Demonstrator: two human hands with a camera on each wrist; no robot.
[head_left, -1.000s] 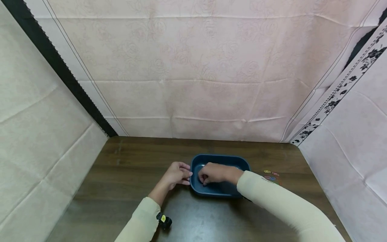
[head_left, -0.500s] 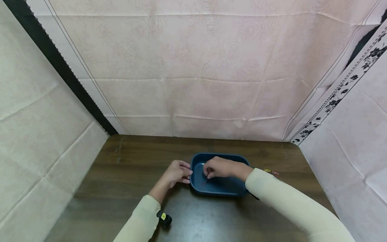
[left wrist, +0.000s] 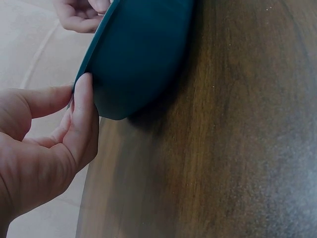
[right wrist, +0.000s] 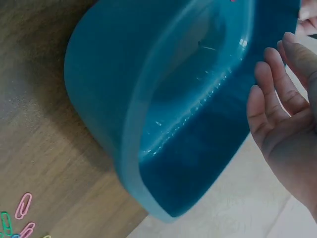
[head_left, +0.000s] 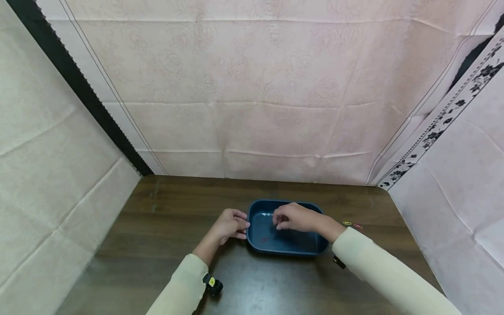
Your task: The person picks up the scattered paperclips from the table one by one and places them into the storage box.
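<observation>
The step in hand seems to be work inside the tray, with the left hand steadying it and the right hand over its inside. I judge that the next move calls for bringing the right fingers clear of the rim without a knock, the left hand holding firm.

The left hand's grip pinches the rim at the tray's left end between thumb and finger. The right hand's grip is loosely curled, thumb near forefinger, with nothing seen between them; I cannot tell whether the tips touch.

The tray sits on the bench. It is blue, oblong and round-cornered, with deep walls and a glossy floor that catches light. A reddish mark on that floor may be a clip, but is too small to be sure. A pink clip and a green clip lie on the bench beyond its right end, apart from it.
</observation>
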